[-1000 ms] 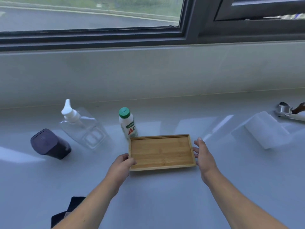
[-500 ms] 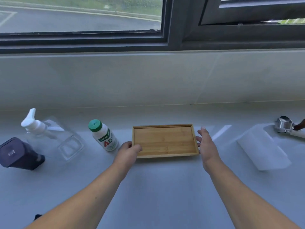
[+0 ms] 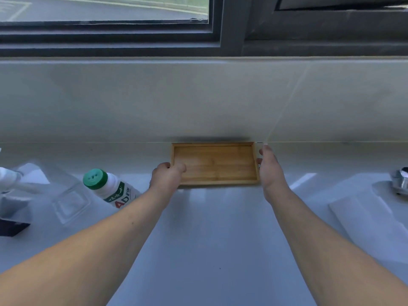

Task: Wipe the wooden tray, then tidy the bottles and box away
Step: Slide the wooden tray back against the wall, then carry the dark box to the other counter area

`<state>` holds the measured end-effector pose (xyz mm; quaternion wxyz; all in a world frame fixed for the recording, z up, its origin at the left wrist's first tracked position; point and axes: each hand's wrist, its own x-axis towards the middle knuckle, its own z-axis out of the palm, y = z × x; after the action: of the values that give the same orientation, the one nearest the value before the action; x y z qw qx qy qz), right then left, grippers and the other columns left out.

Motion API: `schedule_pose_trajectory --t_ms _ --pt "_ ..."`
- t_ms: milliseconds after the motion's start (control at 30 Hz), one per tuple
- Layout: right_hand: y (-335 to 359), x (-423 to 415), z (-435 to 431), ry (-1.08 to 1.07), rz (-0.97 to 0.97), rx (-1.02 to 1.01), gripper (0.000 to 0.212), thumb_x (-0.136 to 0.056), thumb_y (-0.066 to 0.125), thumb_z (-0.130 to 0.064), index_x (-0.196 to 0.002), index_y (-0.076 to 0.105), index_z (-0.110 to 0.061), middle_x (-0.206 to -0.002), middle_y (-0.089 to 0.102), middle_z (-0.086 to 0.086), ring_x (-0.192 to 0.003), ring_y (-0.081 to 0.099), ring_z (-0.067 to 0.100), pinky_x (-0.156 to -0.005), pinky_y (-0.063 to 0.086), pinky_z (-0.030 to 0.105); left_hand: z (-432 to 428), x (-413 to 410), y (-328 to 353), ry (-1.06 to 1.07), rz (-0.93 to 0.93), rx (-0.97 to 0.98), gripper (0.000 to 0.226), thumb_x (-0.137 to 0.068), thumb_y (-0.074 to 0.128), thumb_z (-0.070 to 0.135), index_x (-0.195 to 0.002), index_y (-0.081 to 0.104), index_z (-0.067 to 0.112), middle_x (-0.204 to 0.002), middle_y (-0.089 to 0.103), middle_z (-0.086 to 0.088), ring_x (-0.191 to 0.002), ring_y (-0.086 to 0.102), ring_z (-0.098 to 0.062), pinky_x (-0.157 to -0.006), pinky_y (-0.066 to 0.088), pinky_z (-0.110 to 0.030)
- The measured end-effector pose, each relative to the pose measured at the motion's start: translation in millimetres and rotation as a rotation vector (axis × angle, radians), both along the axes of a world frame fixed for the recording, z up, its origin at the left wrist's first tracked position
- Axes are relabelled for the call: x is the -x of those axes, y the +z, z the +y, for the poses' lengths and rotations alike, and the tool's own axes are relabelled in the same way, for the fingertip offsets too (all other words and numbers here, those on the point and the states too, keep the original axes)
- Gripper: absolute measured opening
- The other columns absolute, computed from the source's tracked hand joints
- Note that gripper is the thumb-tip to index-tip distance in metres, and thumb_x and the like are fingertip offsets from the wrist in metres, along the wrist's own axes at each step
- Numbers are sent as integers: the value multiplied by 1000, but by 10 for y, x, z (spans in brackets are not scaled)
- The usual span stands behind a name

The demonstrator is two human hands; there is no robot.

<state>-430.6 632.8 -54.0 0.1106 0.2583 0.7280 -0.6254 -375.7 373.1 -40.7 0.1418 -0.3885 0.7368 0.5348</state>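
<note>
The empty wooden tray [image 3: 215, 163] lies flat on the white counter, its far edge against the back wall. My left hand [image 3: 166, 176] grips the tray's near-left corner, thumb over the rim. My right hand [image 3: 268, 166] rests flat against the tray's right side, fingers extended. A small white bottle with a green cap [image 3: 110, 187] stands left of the tray. Further left is a clear pump bottle [image 3: 66, 195], and the dark box [image 3: 11, 226] sits cut off at the left edge.
A folded white cloth or paper [image 3: 371, 217] lies on the counter at the right. Behind it stands a shiny metal object [image 3: 403, 181]. The tiled wall and the window frame rise right behind the tray.
Both hands have pushed the tray away from me until it reached the back wall. The view has shifted, so the bottles and box now sit nearer the left edge.
</note>
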Motion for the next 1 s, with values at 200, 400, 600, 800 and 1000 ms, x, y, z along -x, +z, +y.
schedule_pose_trajectory --t_ms 200,400,600,800,1000 --pt "-51 207 -35 -28 -17 17 70 -94 36 -74 -145 54 -29 -143 57 5 -131 49 26 -100 31 38 -16 152 -93 6 15 9 89 -65 61 50 -147 50 16 -145 55 -10 -127 53 -36 -107 47 -51" --pt "-55 213 -91 -18 -11 16 77 -86 37 -78 -147 52 -33 -143 55 2 -127 49 23 -98 30 37 -32 223 -117 -16 9 34 89 -67 57 54 -147 50 17 -145 53 -10 -129 51 -37 -109 44 -54" --pt "-52 50 -146 8 90 -80 66 -99 41 -63 -154 44 -27 -157 47 -2 -143 42 20 -105 27 29 55 123 11 -137 70 116 79 -70 56 51 -143 50 21 -141 56 -5 -121 55 -33 -105 48 -48" --pt "80 -638 -241 125 233 -458 52 -99 59 -39 -147 51 -20 -148 56 3 -135 49 22 -106 43 37 132 -388 36 -393 124 334 67 -87 61 44 -149 47 25 -152 47 0 -135 47 -25 -104 48 -43" --pt "109 -1541 -546 247 221 -543 40 -98 59 -35 -136 60 -26 -135 59 -9 -116 47 8 -92 39 30 -97 -1251 95 -506 260 394 45 -87 59 44 -130 61 29 -137 57 9 -128 50 -12 -97 46 -33"
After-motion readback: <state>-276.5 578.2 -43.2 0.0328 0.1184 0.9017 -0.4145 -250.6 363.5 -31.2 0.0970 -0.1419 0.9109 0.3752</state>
